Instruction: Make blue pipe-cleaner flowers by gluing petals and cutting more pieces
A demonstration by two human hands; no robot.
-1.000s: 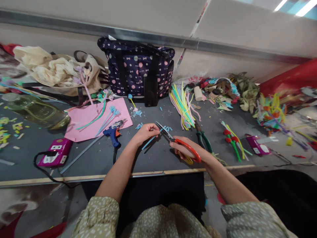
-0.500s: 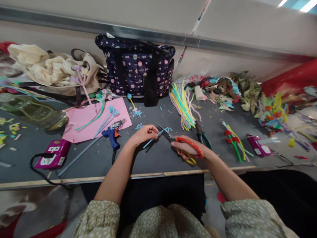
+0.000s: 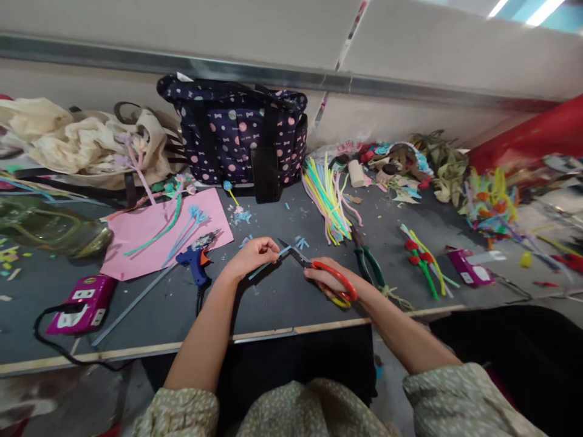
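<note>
My left hand (image 3: 252, 256) is closed in a pinch on a light blue pipe cleaner (image 3: 259, 271), which slants low over the dark table. My right hand (image 3: 324, 277) grips scissors (image 3: 348, 287) with one red and one yellow handle. Their blades point left and lie at the pipe cleaner's upper end, just beside my left fingertips; whether they touch it is hard to tell. Short blue cut pieces (image 3: 301, 243) lie just beyond the blades. Further blue bits (image 3: 246, 241) are behind my left hand.
Left of my hands lie a blue glue gun (image 3: 198, 267), pink paper (image 3: 119, 246) and a purple power strip (image 3: 86, 301). A pipe cleaner bundle (image 3: 328, 209) and green-handled pliers (image 3: 373, 264) lie right. Behind stands a patterned bag (image 3: 239, 142) with a phone (image 3: 265, 175) against it.
The view has shifted, so the table's things appear lower and further left. Both hands keep their holds, and the scissors stay close to the pipe cleaner's upper end.
</note>
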